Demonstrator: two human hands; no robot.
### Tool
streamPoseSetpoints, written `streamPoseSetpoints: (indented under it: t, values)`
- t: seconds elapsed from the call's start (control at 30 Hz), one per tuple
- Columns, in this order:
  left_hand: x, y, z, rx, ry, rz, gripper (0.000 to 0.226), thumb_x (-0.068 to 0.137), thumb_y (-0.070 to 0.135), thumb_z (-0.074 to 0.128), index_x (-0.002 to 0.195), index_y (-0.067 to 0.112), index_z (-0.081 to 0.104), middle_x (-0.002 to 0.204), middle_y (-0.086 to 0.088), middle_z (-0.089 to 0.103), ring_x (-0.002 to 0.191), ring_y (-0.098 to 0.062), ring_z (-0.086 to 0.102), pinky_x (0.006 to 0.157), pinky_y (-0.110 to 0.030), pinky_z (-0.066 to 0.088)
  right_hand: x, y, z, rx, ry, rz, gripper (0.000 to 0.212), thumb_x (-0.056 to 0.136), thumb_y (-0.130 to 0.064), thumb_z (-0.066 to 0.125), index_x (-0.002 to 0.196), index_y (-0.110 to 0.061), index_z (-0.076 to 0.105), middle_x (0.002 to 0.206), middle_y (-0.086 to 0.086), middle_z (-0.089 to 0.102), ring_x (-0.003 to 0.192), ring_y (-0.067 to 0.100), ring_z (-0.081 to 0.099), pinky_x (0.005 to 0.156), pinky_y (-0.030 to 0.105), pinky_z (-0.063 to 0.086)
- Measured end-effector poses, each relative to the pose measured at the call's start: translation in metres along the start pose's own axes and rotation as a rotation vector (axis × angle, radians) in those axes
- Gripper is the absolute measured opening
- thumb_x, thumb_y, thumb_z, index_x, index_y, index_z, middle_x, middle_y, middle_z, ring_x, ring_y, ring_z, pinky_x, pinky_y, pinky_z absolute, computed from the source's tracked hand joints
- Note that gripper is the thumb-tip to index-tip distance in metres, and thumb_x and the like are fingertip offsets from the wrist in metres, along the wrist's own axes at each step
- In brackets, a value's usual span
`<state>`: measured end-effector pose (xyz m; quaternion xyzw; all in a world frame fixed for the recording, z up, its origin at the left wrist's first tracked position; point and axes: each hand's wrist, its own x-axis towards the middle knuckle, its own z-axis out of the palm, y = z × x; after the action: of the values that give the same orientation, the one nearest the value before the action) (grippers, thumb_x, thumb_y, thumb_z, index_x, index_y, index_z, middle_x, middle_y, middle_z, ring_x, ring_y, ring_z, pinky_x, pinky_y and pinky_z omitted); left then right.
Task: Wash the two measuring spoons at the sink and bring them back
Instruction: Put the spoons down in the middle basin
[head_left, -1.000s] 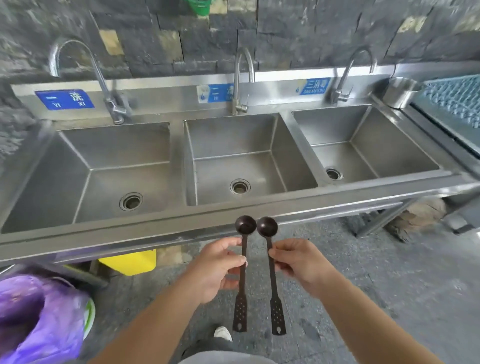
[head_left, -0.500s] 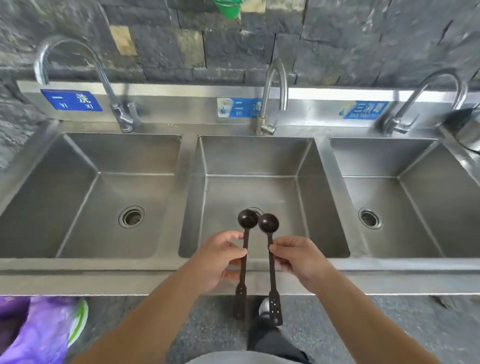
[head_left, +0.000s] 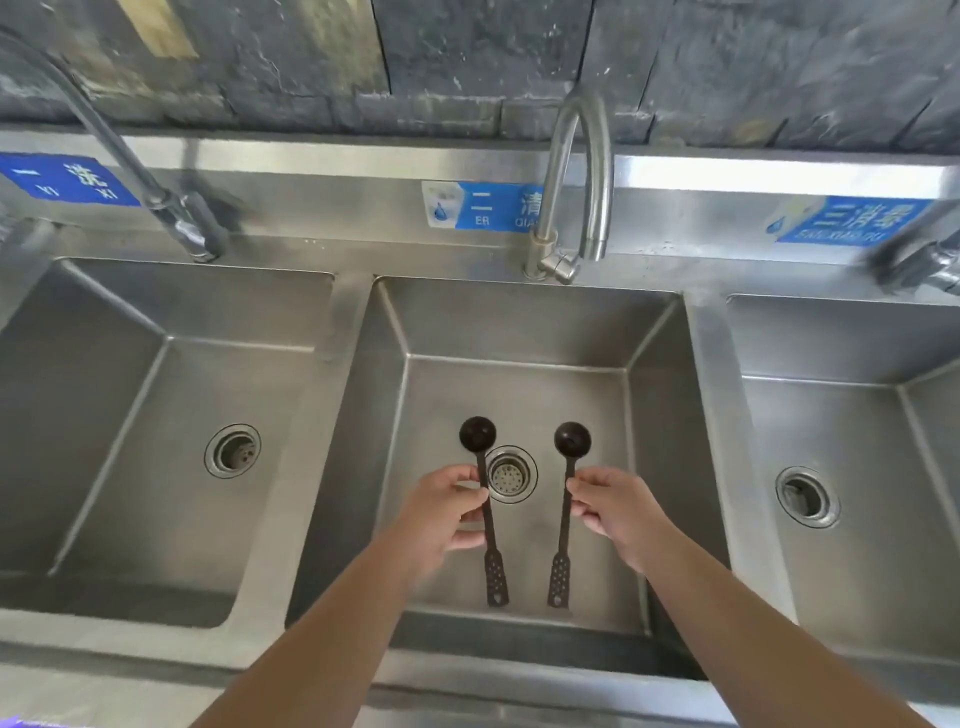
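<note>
While over middle basin | left hand pinches left spoon | right hand pinches right spoon

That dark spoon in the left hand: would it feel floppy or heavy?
Probably stiff: the left spoon stays straight though the left hand pinches only mid-handle. Likely light, since fingertips alone carry it. Possibly slippery once wet, given its thin handle.

Basins: I see three side by side, the middle basin straight ahead.
Faucet: behind the middle basin.
Spoons: left spoon and right spoon apart, over that basin, either side of its drain.
Hands: my left hand pinches one, right hand the other.
</note>
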<state>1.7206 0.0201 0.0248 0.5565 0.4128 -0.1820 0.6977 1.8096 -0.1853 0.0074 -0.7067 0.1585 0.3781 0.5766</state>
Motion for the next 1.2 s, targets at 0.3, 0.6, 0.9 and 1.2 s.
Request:
streamPoseSetpoints:
  t: [0.3, 0.6, 0.9, 1.2]
  values:
    - [0.142, -0.07, -0.008, -0.011, 0.126, -0.16, 0.008, 0.091, 0.002, 0.058, 0.093, 0.007, 0.064, 0.088, -0.013, 0.064, 0.078, -0.024, 0.063, 0.057, -0.034, 0.058, 0.125, 0.083, 0.013, 0.01, 0.15, 0.193, 0.014, 0.091, -0.001, 0.062, 0.081, -0.011, 0.064, 0.064, 0.005, 0.061, 0.05, 0.011, 0.053, 0.037, 0.015, 0.035]
    - [0.214, -0.127, -0.028, -0.033, 0.218, -0.229, 0.013, 0.093, 0.0, 0.053, 0.093, 0.008, 0.062, 0.077, -0.013, 0.062, 0.059, -0.017, 0.057, 0.049, -0.025, 0.052, 0.192, 0.141, 0.03, 0.007, 0.225, 0.278, 0.013, 0.09, -0.003, 0.064, 0.083, -0.014, 0.067, 0.064, 0.004, 0.064, 0.041, 0.006, 0.057, 0.036, 0.015, 0.037]
    - [0.232, -0.154, -0.029, 0.037, 0.33, -0.18, 0.01, 0.087, -0.001, 0.061, 0.083, 0.008, 0.063, 0.069, -0.009, 0.064, 0.055, -0.017, 0.058, 0.045, -0.02, 0.049, 0.21, 0.156, 0.026, -0.036, 0.28, 0.288, 0.006, 0.086, -0.004, 0.069, 0.084, -0.009, 0.07, 0.07, 0.009, 0.067, 0.055, 0.016, 0.061, 0.044, 0.018, 0.043]
    - [0.197, -0.126, -0.035, 0.347, 0.3, -0.211, 0.012, 0.077, 0.015, 0.061, 0.066, 0.019, 0.059, 0.065, -0.005, 0.063, 0.061, -0.025, 0.058, 0.058, -0.032, 0.044, 0.175, 0.129, 0.015, -0.179, 0.267, 0.246, 0.006, 0.081, -0.015, 0.073, 0.077, -0.012, 0.076, 0.056, 0.003, 0.066, 0.053, 0.015, 0.057, 0.055, 0.027, 0.043]
